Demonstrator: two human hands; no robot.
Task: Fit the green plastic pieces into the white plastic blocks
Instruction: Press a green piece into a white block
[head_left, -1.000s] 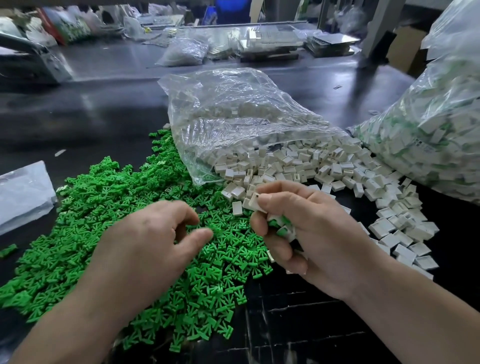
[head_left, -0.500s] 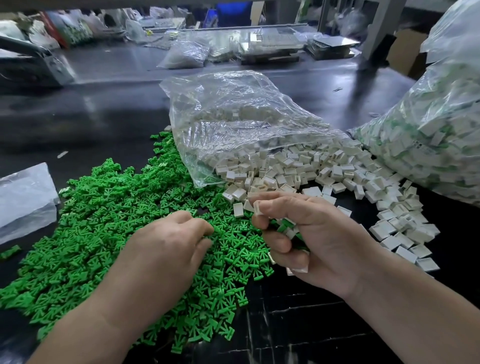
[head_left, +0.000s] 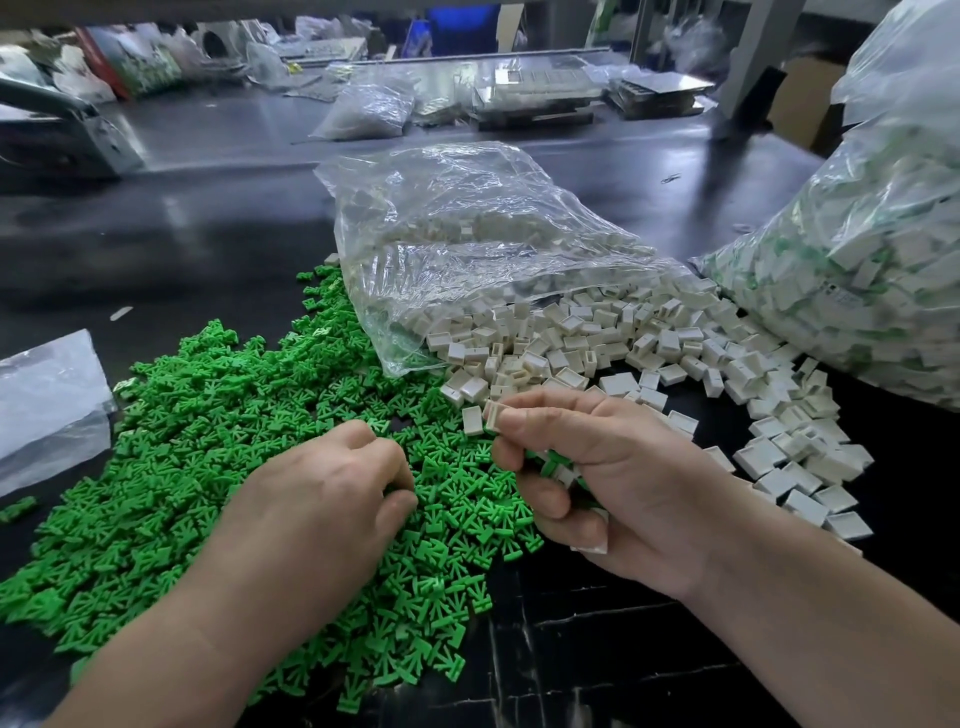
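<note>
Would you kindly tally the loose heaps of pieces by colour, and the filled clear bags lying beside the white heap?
Green heap: 1
White heap: 1
Filled clear bags: 2, the open bag and the large bag
Total: 4

Bench (head_left: 208, 249): dark, glossy surface with pale reflections, running from the near edge to the far clutter.
Clear bag (head_left: 467, 223): crumpled transparent plastic, lying on its side at the centre of the bench, mouth open toward the viewer.
Large bag (head_left: 893, 234): bulging clear plastic, packed full, standing at the right edge, just beside the clear bag.
Flat bag (head_left: 47, 400): cloudy plastic, lying flat at the left edge.
White scrap (head_left: 122, 313): small sliver alone on the bench, beyond the flat bag.
Small far bag (head_left: 369, 111): clear, slumped at the far side of the bench.
Metal trays (head_left: 540, 91): shiny stack, right of the small far bag.
Cardboard box (head_left: 800, 104): brown, far right, behind a grey post (head_left: 748, 67).
Grey machine (head_left: 57, 135): far left, blurred.
</note>
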